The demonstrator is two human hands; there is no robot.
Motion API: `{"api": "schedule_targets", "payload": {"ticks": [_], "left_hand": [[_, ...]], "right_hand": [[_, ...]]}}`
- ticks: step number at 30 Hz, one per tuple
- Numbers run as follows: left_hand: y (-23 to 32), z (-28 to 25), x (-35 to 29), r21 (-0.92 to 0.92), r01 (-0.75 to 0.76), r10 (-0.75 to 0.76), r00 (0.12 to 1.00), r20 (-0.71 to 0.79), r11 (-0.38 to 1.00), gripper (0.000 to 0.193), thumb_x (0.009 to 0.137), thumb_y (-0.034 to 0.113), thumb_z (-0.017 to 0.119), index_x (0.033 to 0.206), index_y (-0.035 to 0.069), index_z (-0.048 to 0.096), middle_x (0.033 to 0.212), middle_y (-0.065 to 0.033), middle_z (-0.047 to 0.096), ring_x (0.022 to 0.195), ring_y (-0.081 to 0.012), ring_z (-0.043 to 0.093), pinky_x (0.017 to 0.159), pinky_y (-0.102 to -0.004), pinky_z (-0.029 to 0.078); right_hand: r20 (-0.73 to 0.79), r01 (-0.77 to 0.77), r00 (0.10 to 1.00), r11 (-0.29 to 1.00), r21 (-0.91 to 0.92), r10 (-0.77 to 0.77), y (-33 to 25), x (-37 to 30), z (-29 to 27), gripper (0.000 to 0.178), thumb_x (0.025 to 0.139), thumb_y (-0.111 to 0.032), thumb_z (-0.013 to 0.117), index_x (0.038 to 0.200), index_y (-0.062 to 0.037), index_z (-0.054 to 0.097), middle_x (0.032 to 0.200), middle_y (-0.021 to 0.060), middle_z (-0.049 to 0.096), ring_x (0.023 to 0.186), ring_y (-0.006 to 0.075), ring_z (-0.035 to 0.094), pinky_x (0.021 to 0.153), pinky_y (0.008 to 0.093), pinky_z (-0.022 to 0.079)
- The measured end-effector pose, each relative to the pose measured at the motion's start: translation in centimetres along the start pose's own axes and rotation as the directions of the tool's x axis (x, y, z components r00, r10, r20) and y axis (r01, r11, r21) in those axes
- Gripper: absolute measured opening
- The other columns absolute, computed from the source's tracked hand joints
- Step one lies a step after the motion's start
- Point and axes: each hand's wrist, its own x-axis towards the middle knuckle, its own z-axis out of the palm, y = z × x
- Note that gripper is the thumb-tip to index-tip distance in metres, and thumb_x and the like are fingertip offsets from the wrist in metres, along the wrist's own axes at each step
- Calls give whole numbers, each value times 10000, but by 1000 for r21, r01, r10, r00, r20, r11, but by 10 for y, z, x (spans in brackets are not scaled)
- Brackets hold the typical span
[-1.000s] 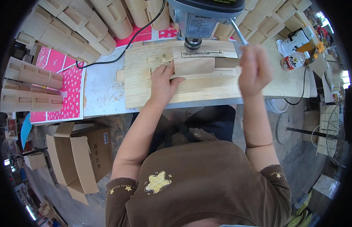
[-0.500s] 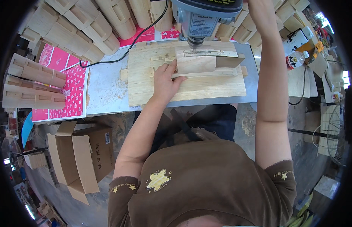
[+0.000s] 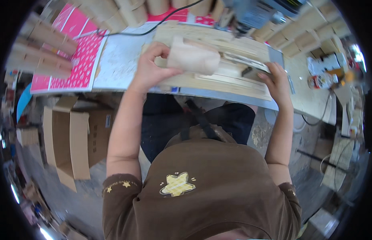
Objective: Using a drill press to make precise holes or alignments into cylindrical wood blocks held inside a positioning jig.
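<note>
My left hand (image 3: 148, 68) grips the left end of a hollow, rounded light-wood piece (image 3: 196, 56), fingers at the back and thumb at the front. The piece is blurred by motion and sits over a light wooden board (image 3: 210, 38) with strips fixed on it. My right hand (image 3: 278, 82) is closed on the right end of a narrow bar (image 3: 246, 61) with a metallic-looking top and a dark underside. That bar's left end lies close to the wood piece; whether it still reaches inside cannot be made out. Behind the board stands a bench drill (image 3: 256, 16), its chuck above the strips.
Stacked wooden cylinders (image 3: 50, 34) stand at the back and left, partly on a pink patterned sheet (image 3: 84, 70). A black cord (image 3: 154, 30) crosses the table. A bottle (image 3: 320, 81) stands at the right. An open cardboard box (image 3: 80, 144) is on the floor.
My right hand has come down from beside the drill to the bar. The wood piece has moved left along the bar with my left hand. My view has shifted and tilted.
</note>
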Motion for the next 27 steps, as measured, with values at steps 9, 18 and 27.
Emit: {"api": "schedule_targets", "payload": {"ticks": [9,18,27], "left_hand": [[18,-139,-34,-606,492,-712,677,-185,625,366,726,282,764,936,15,626,875,-61,637,762,-138,604,698,-274,473],[13,-187,-29,328,664,-467,723,-509,672,434,576,279,804,822,-19,606,873,-101,585,795,-222,578,700,-327,460],[-65,-244,22,804,568,-176,821,-542,176,410,588,240,764,907,9,645,1003,-137,542,964,-309,538,830,-390,458]], "right_hand": [[8,75,997,996,-49,-75,-34,-17,12,301,739,-187,663,961,-16,554,879,146,538,860,346,491,769,408,374],[-73,43,996,998,-39,-46,-45,-24,14,305,708,-115,676,957,1,544,898,169,526,879,379,477,788,433,378],[-100,-6,995,998,-65,-1,-51,-22,12,343,660,-106,705,948,-9,547,885,166,521,867,384,477,768,433,390]]}}
